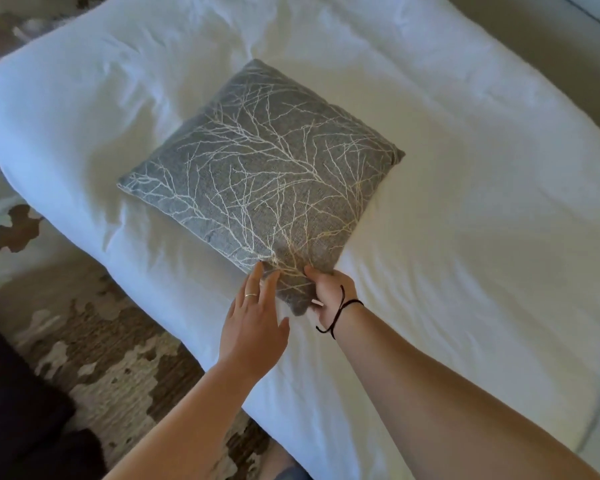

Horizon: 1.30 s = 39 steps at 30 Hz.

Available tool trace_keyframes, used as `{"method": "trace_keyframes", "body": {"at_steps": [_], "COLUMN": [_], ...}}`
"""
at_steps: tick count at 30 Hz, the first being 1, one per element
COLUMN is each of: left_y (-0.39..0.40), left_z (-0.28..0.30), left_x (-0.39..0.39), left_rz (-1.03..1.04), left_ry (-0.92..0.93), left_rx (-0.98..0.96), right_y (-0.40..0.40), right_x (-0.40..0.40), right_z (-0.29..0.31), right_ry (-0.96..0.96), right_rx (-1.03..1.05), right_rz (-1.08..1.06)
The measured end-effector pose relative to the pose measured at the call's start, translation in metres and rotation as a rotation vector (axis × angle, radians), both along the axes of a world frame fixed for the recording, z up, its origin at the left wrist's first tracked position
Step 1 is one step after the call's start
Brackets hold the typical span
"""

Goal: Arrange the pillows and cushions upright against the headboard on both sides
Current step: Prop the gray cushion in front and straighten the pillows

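Observation:
A square grey cushion [264, 178] with a pale branch pattern lies flat on the white duvet [465, 202], one corner pointing at me. My right hand [329, 292] grips that near corner, thumb on top and fingers curled under it; a black cord is round the wrist. My left hand [253, 320], wearing a ring, has straight fingers whose tips touch the cushion's near left edge. No headboard or other pillow is in view.
The bed's near edge runs diagonally from upper left to lower right. A brown and cream patterned rug [94, 344] covers the floor on the left. Something dark [18, 403] sits at the lower left. A beige surface [548, 53] lies beyond the bed's far side.

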<state>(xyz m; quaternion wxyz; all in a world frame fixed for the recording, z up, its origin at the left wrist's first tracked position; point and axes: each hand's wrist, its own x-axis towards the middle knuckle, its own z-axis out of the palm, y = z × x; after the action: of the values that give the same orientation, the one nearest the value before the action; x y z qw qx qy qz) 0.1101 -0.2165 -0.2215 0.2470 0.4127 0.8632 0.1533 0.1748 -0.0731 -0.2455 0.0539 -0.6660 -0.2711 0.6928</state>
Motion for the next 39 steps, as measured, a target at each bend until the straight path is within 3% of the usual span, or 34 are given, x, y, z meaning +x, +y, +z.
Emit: {"method": "trace_keyframes", "body": {"at_steps": [13,20,27,30,32,36,39], "left_y": [0.073,0.126,0.156,0.153,0.147,0.140,0.140], "left_z": [0.080,0.152,0.230,0.254,0.259,0.244,0.232], "left_x": [0.095,0.225,0.367,0.425,0.456,0.488,0.499], "left_rz": [-0.403,-0.566,-0.683,-0.830,-0.946,-1.039,-0.975], "left_ry": [0.157,-0.064,-0.381,-0.609,-0.722,-0.652,-0.568], "left_rx": [-0.011,0.192,0.487,0.454,0.341,0.162,0.093], "right_y": [0.032,0.026,0.012,0.015,0.015,-0.002,-0.011], "right_x": [0.207,0.326,0.443,0.513,0.566,0.652,0.681], "right_z": [0.159,0.271,0.364,0.356,0.339,0.304,0.287], "right_ry": [0.108,-0.082,-0.455,-0.653,-0.749,-0.812,-0.789], "right_rx": [0.273,0.729,1.098,1.057,0.910,0.649,0.636], "right_rz": [-0.102,-0.153,-0.219,-0.353,-0.450,-0.640,-0.615]}}
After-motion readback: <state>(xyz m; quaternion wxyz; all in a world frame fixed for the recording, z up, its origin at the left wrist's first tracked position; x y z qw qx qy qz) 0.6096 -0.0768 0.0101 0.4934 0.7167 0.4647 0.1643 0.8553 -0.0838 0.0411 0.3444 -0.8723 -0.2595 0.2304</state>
